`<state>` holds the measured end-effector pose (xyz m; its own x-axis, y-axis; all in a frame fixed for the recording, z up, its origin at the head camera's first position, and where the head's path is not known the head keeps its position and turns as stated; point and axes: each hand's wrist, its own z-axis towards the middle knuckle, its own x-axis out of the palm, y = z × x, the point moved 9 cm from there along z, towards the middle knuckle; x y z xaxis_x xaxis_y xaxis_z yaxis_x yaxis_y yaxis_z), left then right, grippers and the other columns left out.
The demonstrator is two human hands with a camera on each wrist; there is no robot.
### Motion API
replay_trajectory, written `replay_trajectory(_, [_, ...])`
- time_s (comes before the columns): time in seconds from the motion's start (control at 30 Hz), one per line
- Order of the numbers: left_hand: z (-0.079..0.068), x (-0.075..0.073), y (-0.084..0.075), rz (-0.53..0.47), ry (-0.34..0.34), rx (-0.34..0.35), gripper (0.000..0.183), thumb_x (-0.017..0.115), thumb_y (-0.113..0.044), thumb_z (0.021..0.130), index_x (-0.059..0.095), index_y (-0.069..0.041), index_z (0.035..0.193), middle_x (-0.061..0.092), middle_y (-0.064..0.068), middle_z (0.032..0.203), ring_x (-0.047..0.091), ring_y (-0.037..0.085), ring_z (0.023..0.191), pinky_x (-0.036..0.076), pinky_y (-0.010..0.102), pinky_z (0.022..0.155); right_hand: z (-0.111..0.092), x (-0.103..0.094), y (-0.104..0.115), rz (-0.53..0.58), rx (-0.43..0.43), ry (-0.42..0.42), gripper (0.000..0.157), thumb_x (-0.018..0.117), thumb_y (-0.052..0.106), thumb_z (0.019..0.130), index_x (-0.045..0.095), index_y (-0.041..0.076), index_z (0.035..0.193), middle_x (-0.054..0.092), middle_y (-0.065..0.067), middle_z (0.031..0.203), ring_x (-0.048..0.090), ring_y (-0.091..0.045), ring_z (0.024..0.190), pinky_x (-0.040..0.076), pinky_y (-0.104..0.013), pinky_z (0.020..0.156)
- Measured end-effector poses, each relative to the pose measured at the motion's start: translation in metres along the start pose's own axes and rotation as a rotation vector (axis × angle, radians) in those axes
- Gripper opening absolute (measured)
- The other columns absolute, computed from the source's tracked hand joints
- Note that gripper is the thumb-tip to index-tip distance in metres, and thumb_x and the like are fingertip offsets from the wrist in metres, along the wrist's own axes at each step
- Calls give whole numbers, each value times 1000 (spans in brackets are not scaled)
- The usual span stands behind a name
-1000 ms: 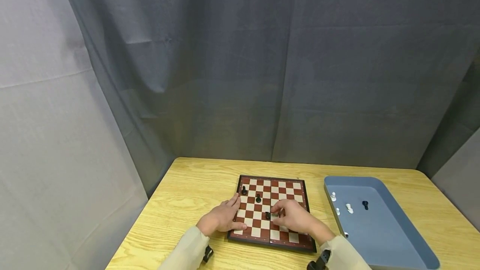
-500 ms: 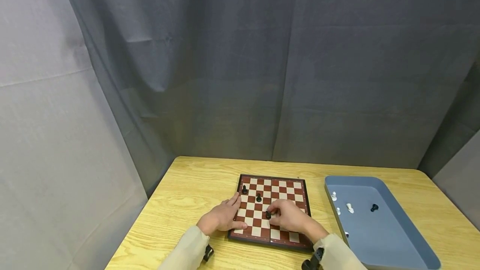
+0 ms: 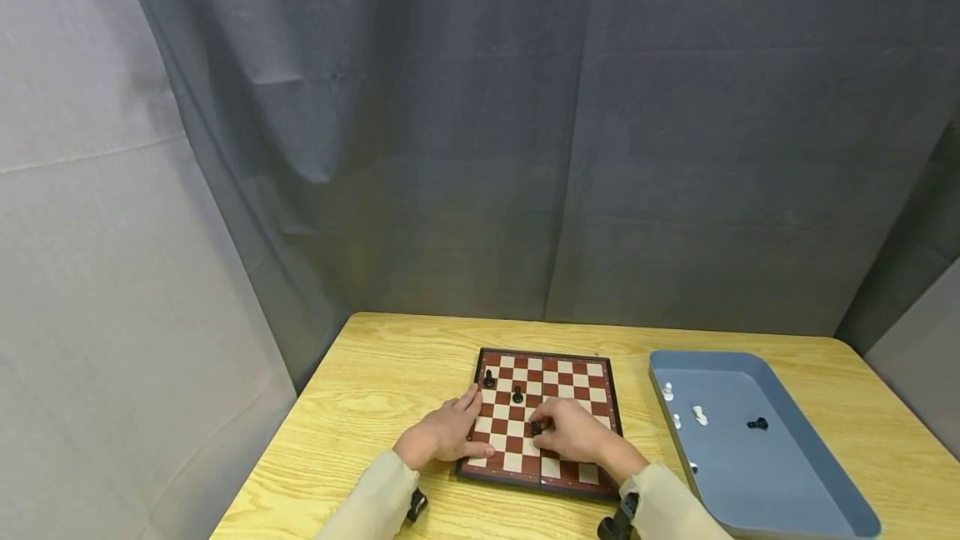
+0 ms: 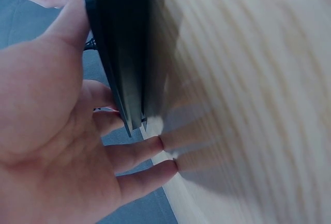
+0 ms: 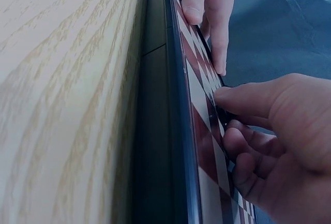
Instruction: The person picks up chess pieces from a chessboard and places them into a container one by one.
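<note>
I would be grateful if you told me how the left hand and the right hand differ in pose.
The left hand has its fingers extended, while the right hand has its fingers curled. The right hand pinches a black chess piece; the left holds none. The left hand lies at the chessboard's left edge, the right near its middle. Both wear pale sleeves.

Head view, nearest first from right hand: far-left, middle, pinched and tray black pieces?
1. Pinched black piece: in the right hand.
2. Middle black piece: left half of the board.
3. Far-left black piece: toward the board's far-left corner.
4. Tray black piece: lying in the blue tray, rightward.
</note>
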<state>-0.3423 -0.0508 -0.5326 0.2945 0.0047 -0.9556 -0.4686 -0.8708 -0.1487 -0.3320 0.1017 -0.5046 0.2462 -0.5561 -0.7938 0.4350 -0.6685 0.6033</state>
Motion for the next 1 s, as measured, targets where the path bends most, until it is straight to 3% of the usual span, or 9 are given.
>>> replay_trajectory(0.47, [0, -1, 0, -8, -2, 4, 93, 50, -65, 85, 19, -8, 152, 9, 8, 158, 32, 34, 134, 39, 42, 102, 2, 0, -2, -14, -20, -9, 5, 71, 12, 85, 71, 12, 89, 61, 6, 83, 51, -5, 69, 45, -28, 60])
replay_trajectory(1.0, [0, -1, 0, -1, -3, 0, 93, 50, -65, 84, 19, -9, 152, 9, 7, 158, 32, 33, 135, 39, 41, 101, -8, -7, -4, 66, 10, 7, 8, 70, 19, 87, 69, 13, 90, 58, 9, 81, 54, -7, 70, 46, -28, 60])
